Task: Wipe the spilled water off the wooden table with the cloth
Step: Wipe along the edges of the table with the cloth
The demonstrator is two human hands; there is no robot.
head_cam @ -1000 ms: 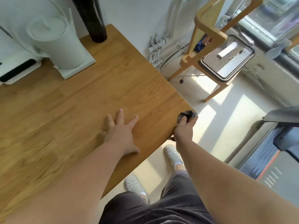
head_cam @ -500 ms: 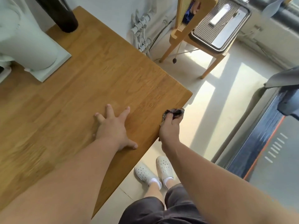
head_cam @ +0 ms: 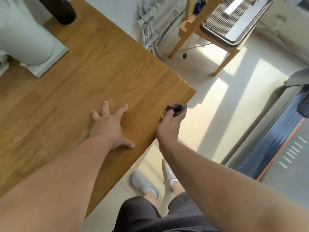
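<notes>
Fingers (head_cam: 105, 108) of left hand (head_cam: 109, 129) splayed apart, flat on wooden table (head_cam: 108, 64). Right hand (head_cam: 168, 128) clamped around bunched dark cloth (head_cam: 177, 107) at table's edge.

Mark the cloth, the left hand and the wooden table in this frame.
cloth (head_cam: 178, 107): head view, on the dark bunched fabric at the table's edge.
left hand (head_cam: 110, 128): head view, on the back of the hand.
wooden table (head_cam: 117, 67): head view, on the bare top.
</notes>
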